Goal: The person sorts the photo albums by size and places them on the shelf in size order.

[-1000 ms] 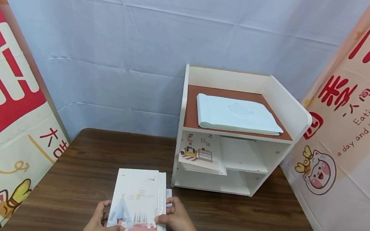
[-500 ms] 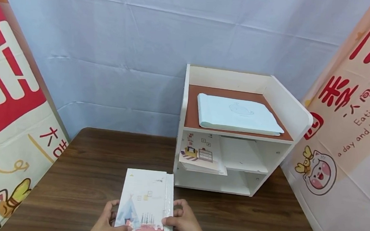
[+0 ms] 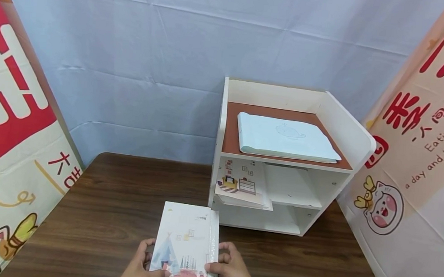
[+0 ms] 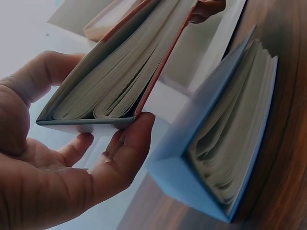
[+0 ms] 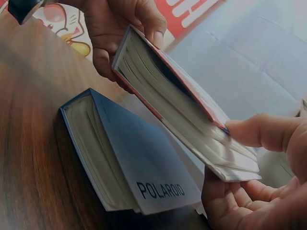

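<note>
Both hands hold a white photo album (image 3: 185, 245) with a blue tent drawn on its cover. The left hand (image 3: 142, 264) grips its left edge near the front corner, thumb on the cover and fingers below. At the opposite edge, the right hand (image 3: 235, 272) pinches the album between thumb and fingers. Its thick page block (image 5: 177, 105) faces the right wrist camera and its covers spread slightly. Below it, a blue album (image 5: 139, 153) marked POLAROID stands apart on the table; from the head view it is mostly hidden.
A white desk shelf (image 3: 343, 188) stands at the back right. On its brown top lies a pale blue album (image 3: 291, 140) with a whale drawing. Another illustrated album (image 3: 241, 186) juts out of the middle level. The wooden table (image 3: 122, 187) extends to both sides.
Both hands have carried the tent album steadily to the right, keeping the same hold. It now covers more of the blue album in the head view. The shelf and its albums have stayed put.
</note>
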{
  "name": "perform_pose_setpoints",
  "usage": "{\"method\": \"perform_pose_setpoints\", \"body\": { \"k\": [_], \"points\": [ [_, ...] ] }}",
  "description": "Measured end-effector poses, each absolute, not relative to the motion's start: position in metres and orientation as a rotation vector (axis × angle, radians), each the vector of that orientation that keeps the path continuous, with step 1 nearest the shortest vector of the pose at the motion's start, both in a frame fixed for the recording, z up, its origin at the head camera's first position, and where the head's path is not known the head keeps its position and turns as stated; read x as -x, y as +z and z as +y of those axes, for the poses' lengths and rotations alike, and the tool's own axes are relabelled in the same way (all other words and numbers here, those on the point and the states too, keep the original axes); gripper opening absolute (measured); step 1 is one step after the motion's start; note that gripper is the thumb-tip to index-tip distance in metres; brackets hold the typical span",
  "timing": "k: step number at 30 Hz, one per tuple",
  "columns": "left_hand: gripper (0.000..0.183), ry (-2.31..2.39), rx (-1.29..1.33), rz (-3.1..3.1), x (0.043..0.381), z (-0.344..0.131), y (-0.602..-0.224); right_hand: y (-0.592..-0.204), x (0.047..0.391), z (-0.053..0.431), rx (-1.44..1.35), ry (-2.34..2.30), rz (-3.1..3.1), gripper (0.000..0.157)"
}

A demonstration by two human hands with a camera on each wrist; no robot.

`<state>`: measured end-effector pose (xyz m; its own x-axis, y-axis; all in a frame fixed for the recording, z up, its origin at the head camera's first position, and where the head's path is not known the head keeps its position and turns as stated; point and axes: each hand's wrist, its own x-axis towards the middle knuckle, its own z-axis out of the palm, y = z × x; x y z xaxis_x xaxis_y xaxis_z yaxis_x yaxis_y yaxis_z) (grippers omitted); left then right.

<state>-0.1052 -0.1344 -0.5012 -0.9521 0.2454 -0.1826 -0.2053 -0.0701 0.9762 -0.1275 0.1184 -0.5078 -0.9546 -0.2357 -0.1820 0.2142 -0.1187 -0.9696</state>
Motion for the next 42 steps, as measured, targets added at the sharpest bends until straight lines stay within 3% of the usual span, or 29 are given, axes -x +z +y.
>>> {"method": "perform_pose_setpoints", "body": {
  "k": [42],
  "points": [
    [0.086,2.136,-0.063,1.867,0.114,-0.082,-0.498,-0.498,0.120,0.171,-0.024,-2.090,1.903,0.076]
  ]
}}
